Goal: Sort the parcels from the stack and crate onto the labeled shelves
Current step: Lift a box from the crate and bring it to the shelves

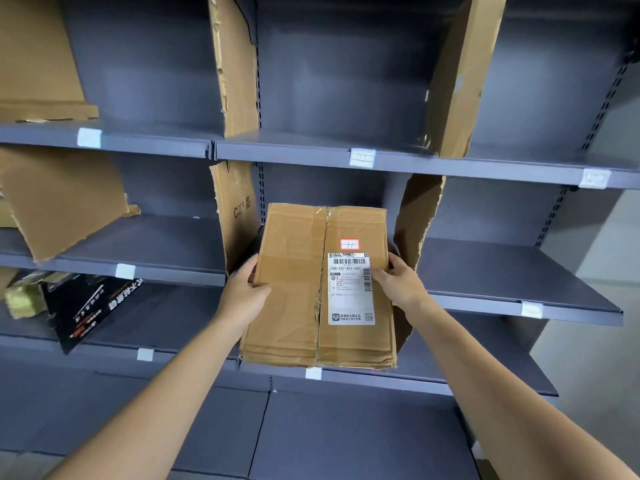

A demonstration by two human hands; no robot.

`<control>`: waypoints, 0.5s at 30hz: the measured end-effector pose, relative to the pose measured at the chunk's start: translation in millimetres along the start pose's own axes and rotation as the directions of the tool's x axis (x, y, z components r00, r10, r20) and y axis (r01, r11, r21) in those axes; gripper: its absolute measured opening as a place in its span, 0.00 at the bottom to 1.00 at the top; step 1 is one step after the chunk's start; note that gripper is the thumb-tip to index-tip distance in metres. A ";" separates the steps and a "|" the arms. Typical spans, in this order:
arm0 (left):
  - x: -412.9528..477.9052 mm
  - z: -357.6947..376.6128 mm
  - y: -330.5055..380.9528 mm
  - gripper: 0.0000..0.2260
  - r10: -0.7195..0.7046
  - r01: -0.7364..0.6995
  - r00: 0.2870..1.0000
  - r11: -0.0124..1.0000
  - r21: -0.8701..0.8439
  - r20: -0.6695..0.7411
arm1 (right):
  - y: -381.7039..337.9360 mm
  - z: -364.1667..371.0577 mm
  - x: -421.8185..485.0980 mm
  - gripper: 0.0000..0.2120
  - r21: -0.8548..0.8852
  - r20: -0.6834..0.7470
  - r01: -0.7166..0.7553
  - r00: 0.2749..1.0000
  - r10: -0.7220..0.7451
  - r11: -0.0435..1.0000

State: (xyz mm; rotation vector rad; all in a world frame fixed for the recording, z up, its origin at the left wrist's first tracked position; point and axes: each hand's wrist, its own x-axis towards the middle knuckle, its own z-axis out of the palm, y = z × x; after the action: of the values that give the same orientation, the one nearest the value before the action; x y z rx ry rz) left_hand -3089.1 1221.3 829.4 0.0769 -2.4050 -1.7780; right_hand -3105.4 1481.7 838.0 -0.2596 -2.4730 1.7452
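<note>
- The taped cardboard parcel (294,289) is held in front of the grey metal shelving (485,271), with its top face tilted toward the camera. I cannot tell whether it touches a shelf.
- The left hand (244,292) grips the parcel's left edge, thumb on the top face and fingers curled under the side.
- The right hand (398,278) grips the parcel's right edge, thumb lying on the top face and fingers wrapped round the side.
- A white shipping label (350,289) with barcodes is on the right half of the parcel's top, touching the right thumb. A small red-bordered sticker (349,244) sits just beyond it.
- Torn cardboard dividers stand either side of the parcel's far end, one to the left (239,220) and one to the right (415,216).
- A white shelf tag (313,373) shows just below the parcel's near edge.
- A black printed box (90,306) lies well to the left of the parcel, on a lower shelf.
</note>
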 end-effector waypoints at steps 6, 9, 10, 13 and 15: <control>52.5 18.4 2.4 0.24 -0.104 0.106 0.994 0.991 0.082 -0.030 | -3.8 -8.3 50.3 0.30 -0.015 0.029 0.005 1.000 -0.005 1.000; 71.6 20.4 1.0 0.25 -0.089 0.085 0.996 0.988 0.131 0.026 | 2.6 -10.2 71.5 0.29 -0.060 0.046 0.000 0.999 0.003 0.998; 77.8 20.1 1.5 0.25 -0.072 0.067 0.997 0.990 0.128 0.035 | 4.3 -9.7 76.9 0.29 -0.091 0.054 0.003 0.999 0.002 0.996; 96.0 21.7 4.5 0.20 -0.024 0.018 0.999 0.985 0.171 0.034 | 3.9 -4.9 89.7 0.29 -0.151 0.114 0.031 0.993 -0.014 0.988; 107.8 25.6 4.0 0.12 0.068 -0.055 0.997 0.964 0.261 -0.040 | -2.7 -0.4 90.9 0.30 -0.085 0.174 0.067 0.983 -0.051 0.994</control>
State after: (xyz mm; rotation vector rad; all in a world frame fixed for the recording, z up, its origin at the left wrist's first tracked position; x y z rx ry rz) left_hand -3199.2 1232.7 835.6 0.0725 -2.5611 -1.4097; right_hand -3194.7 1499.2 839.4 -0.0432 -2.6535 1.7006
